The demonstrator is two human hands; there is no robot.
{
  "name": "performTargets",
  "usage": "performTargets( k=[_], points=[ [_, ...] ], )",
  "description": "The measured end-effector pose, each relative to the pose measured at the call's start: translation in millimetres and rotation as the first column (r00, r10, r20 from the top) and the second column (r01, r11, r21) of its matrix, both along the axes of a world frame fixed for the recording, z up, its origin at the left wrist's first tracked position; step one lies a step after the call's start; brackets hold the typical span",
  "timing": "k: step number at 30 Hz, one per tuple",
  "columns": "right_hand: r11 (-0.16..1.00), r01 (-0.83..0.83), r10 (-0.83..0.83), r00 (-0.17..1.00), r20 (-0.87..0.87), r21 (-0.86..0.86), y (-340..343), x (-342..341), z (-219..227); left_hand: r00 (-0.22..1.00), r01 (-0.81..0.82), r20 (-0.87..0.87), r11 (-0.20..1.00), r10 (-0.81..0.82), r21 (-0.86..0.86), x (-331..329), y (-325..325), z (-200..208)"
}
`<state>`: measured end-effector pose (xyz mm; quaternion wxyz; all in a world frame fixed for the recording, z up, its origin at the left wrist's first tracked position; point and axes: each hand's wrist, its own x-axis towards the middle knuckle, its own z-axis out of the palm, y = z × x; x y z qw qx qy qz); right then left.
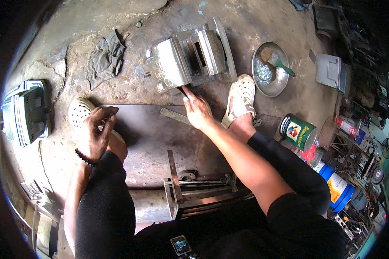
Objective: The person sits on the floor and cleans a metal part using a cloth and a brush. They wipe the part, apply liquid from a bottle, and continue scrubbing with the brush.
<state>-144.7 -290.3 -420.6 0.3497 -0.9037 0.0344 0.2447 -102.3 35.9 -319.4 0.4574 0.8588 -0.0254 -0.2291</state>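
Observation:
My right hand (197, 110) reaches forward, its fingertips touching the near edge of a boxy sheet-metal part (190, 58) on the concrete floor; it seems to pinch a small dark tool there. A flat metal strip (173, 115) lies just left of that hand on a dark steel sheet (151, 142). My left hand (95, 131) rests loosely curled on my left shin, holding nothing, a bead bracelet on the wrist. My feet in pale perforated clogs (240, 99) stand either side of the sheet.
A grey rag (104, 58) lies at the back left. A metal bowl (270, 69) with a brush sits right of the part. A green tin (298, 131), blue bucket (337, 187) and clutter crowd the right. A welded angle-iron frame (181, 190) lies by my knees.

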Motion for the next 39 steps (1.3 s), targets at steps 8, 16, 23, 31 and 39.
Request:
performTargets(
  k=[8,16,23,31,39],
  points=[
    [0.995,-0.086,0.091,0.986,0.137,-0.042,-0.6,-5.1,-6.3,0.999,0.023,-0.034,0.999,-0.024,-0.032,0.9,2.2,-3.3],
    [0.947,-0.195,0.211,0.977,0.036,-0.257,-0.9,-4.3,-6.9,0.999,0.032,0.006,0.999,-0.032,-0.011,-0.7,4.8,-4.3],
    [0.948,-0.174,0.202,0.976,0.083,-0.266,0.6,-11.0,-14.0,0.999,0.028,-0.020,1.000,-0.029,-0.013,-0.5,4.4,-2.7],
    [0.940,-0.197,0.215,0.976,0.036,-0.277,4.8,-2.2,-3.8,0.995,0.077,0.060,0.997,-0.078,0.018,2.1,2.1,0.3],
    [0.948,-0.180,0.199,0.979,0.045,-0.264,9.1,-2.0,0.6,0.997,0.038,0.064,0.999,-0.039,0.021,0.3,1.5,0.2]
  ],
)
